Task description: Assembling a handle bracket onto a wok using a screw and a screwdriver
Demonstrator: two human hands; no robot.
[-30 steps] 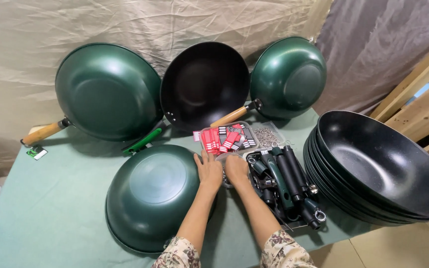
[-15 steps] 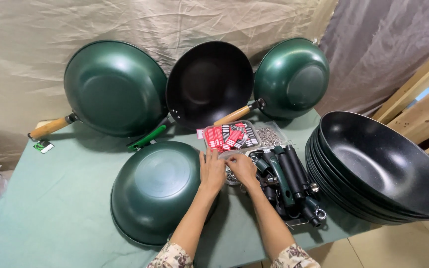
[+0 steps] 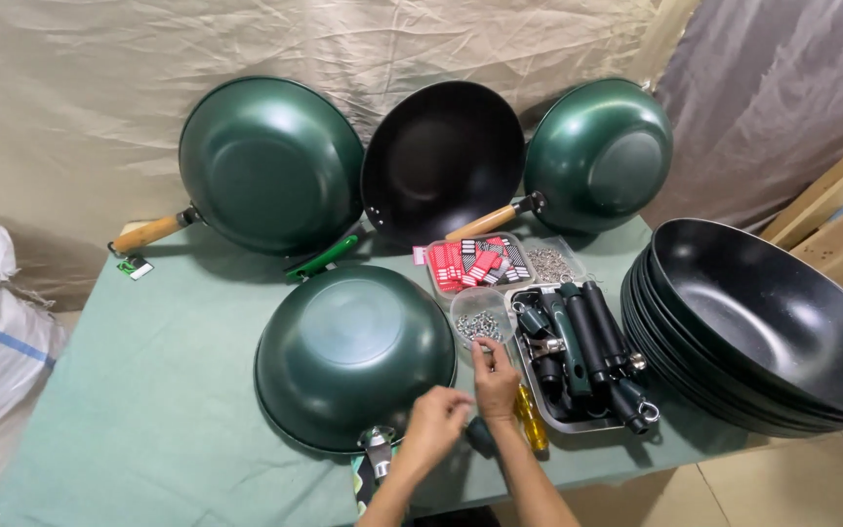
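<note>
An upturned green wok [image 3: 353, 351] lies on the green table cloth [image 3: 148, 390] in front of me, with a metal handle bracket [image 3: 378, 444] at its near rim. My left hand [image 3: 436, 429] hovers just right of that bracket, fingers curled together; anything small in them is hidden. My right hand [image 3: 495, 383] is beside it, fingertips pinched at the near edge of a clear cup of small screws [image 3: 480, 317]. A black knob [image 3: 481, 436] and a yellow-handled screwdriver [image 3: 531, 420] lie right under my hands.
A metal tray of black handles [image 3: 587, 351] sits to the right, with boxes of red tags [image 3: 475, 262] and metal rings [image 3: 550, 263] behind it. Black woks [image 3: 763, 332] are stacked at the far right. Three woks [image 3: 270, 161] lean on the back cloth.
Both hands have drawn back from between the upturned wok and the tray toward the table's front edge. The right fingers now pinch at the screw cup.
</note>
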